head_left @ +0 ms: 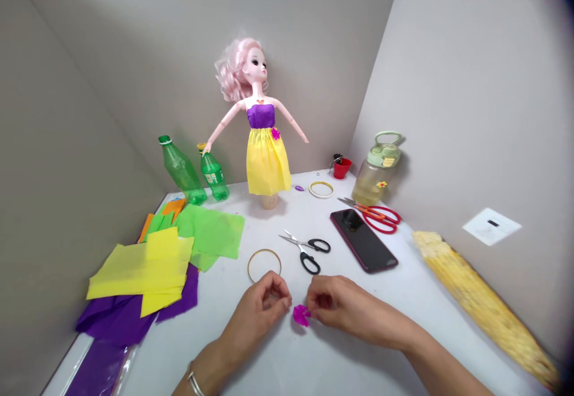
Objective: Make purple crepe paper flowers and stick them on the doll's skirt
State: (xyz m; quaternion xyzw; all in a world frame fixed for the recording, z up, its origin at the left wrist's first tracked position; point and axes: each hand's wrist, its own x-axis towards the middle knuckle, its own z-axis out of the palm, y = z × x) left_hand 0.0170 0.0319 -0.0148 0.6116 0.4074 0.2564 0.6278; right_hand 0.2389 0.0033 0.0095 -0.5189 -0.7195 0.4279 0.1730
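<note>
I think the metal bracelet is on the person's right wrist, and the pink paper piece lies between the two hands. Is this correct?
No, the wrist is wrong: the head view shows the metal bracelet on the wrist of the left hand, not the right hand. The pink paper piece does lie between the two hands.

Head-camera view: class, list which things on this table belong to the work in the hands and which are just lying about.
Part of the work: left hand, right hand, magenta crepe paper, black-handled scissors, yellow crepe paper, doll in a paper dress.

Just lying about: phone, plastic water jug, green plastic bottles, red cup.
</note>
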